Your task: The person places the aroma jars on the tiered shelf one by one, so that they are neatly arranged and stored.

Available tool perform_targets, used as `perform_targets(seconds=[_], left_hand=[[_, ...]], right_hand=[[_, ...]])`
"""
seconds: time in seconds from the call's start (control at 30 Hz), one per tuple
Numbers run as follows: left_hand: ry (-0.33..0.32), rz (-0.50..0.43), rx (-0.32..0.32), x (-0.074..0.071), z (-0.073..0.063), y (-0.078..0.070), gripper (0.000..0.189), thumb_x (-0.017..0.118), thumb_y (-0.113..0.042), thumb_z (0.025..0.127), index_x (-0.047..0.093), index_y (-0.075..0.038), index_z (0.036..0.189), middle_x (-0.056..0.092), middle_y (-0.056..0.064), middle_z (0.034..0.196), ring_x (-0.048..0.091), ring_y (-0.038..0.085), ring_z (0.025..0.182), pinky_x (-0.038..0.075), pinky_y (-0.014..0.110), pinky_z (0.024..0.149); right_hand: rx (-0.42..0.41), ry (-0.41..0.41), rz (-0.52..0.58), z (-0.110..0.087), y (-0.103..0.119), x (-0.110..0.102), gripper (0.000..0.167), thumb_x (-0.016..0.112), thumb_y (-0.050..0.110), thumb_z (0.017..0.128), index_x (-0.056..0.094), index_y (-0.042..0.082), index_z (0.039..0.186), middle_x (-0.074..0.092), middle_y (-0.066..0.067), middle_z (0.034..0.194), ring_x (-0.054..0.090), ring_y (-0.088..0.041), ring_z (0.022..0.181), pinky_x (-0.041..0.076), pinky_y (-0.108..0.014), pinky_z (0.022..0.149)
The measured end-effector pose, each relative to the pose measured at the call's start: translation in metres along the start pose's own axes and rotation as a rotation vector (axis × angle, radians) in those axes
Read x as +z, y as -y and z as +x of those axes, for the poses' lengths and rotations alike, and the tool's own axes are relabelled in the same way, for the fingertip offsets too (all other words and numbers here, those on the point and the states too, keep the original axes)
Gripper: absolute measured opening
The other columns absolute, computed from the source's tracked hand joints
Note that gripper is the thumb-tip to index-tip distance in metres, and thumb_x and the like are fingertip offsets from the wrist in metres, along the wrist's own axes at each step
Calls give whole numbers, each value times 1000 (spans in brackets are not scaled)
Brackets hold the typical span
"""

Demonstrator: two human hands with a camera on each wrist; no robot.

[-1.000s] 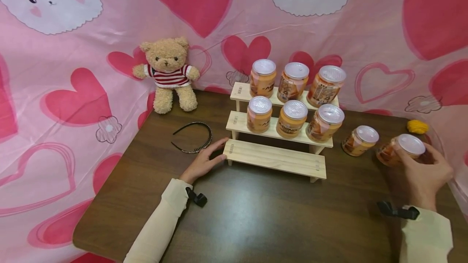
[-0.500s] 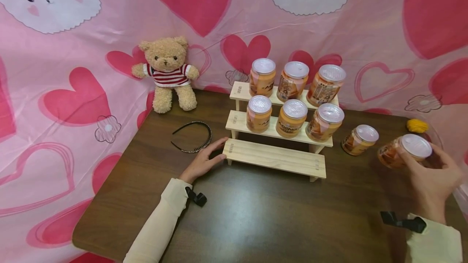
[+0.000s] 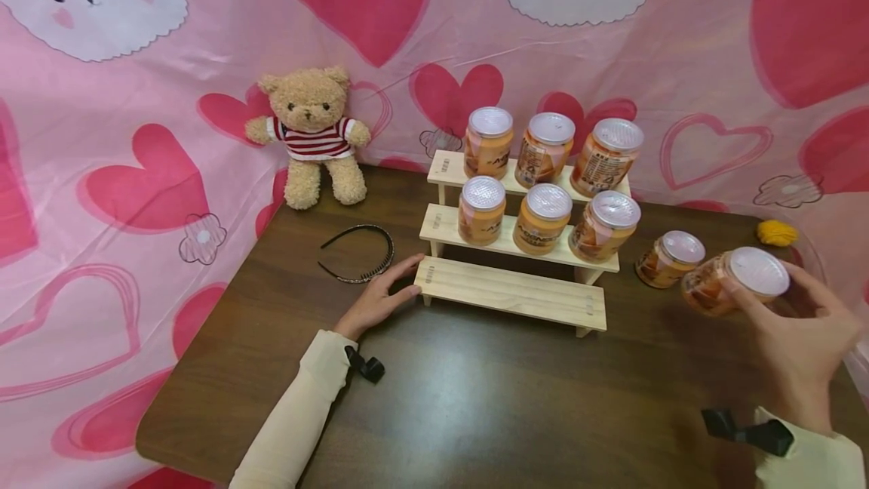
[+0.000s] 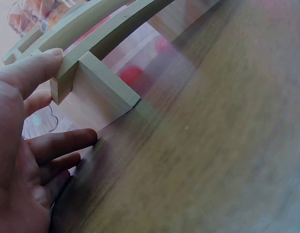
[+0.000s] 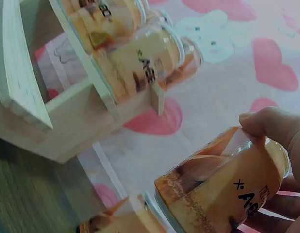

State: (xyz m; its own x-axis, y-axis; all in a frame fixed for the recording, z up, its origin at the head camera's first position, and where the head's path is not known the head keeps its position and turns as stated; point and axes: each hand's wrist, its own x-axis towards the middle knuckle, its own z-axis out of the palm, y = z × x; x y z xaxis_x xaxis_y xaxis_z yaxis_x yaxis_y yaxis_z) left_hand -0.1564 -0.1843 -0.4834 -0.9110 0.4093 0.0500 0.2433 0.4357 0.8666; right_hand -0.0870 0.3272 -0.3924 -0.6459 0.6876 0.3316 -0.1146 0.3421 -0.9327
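My right hand grips an orange-brown labelled jar by its upper part, below the pale lid. This jar is tilted and looks raised off the table; a similar jar stands just left of it. In the right wrist view the thumb lies along one side of the held jar. My left hand touches the left end of the lowest tier of a wooden step rack, fingers extended. The left wrist view shows fingers beside the rack's end and leg.
Several matching jars stand on the rack's middle and top tiers. A black headband lies left of the rack, with a teddy bear behind it. A yellow yarn bundle lies at the back right. The pink printed cloth hangs behind the table.
My right hand shifts slightly right and toward me with the jar, lifting and tilting it, then brings it back left toward the standing jar. My left hand stays on the rack's end.
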Motion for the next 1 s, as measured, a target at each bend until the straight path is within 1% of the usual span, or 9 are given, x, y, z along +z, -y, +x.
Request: perform_targets(seconds=[0.03,0.17,0.3,0.43,0.6,0.73,0.83,0.97,1.0], left_hand=[[1,-3,2,-1,-1,-5,58,60,-14,100,40,-6,154,42,17,158,47,37,141,35,59,115],[0,-13,15,-4,-6,-22,57,61,-12,100,41,-3,152,44,19,156,49,38,139,36,59,114],[-4,-16,18,-4,-7,-25,56,60,-12,100,42,-4,152,44,18,157,48,38,140,35,59,114],[-2,-17,9,-4,-7,-22,57,60,-14,100,41,-6,153,43,17,157,47,38,141,34,59,115],[-1,-11,10,-4,-6,-23,57,60,-14,100,41,-6,153,44,18,156,48,38,140,35,59,115],[0,-10,5,-4,-7,-24,57,60,-14,100,41,-6,153,44,18,156,48,37,140,35,58,115],[-5,-8,13,-1,-3,-7,57,61,-18,100,42,-13,154,46,13,156,49,35,140,36,58,114],[-15,-2,26,2,2,15,58,62,-25,100,42,-23,154,48,8,156,50,31,140,37,57,113],[-17,2,26,2,2,16,58,62,-26,100,41,-23,154,48,8,155,50,31,140,38,57,113]], right_hand=[[-11,13,0,-2,2,0,52,85,-10,68,74,3,117,72,23,92,67,10,79,50,-3,70],[-8,59,116,-10,10,3,53,83,-16,66,73,-3,116,76,13,96,70,4,79,52,-6,69],[-13,94,181,-18,16,7,54,83,-19,62,73,-6,114,78,7,97,72,1,79,53,-8,68],[-45,136,147,-26,23,10,55,83,-21,62,72,-7,115,79,8,99,72,1,81,54,-8,69],[-41,192,165,-35,32,16,58,82,-22,62,71,-7,117,78,5,104,73,-2,86,54,-9,71],[-41,227,76,-42,37,21,59,83,-18,63,71,-3,119,76,11,104,72,2,87,53,-7,73],[-71,247,-2,-48,40,26,61,84,-17,63,72,-1,121,75,17,103,71,5,86,52,-6,73],[-105,286,-19,-56,45,33,64,85,-17,61,71,0,122,73,21,104,70,7,87,52,-6,74],[-117,300,-24,-58,46,35,65,85,-17,61,71,0,122,72,22,105,70,8,88,52,-6,75]])
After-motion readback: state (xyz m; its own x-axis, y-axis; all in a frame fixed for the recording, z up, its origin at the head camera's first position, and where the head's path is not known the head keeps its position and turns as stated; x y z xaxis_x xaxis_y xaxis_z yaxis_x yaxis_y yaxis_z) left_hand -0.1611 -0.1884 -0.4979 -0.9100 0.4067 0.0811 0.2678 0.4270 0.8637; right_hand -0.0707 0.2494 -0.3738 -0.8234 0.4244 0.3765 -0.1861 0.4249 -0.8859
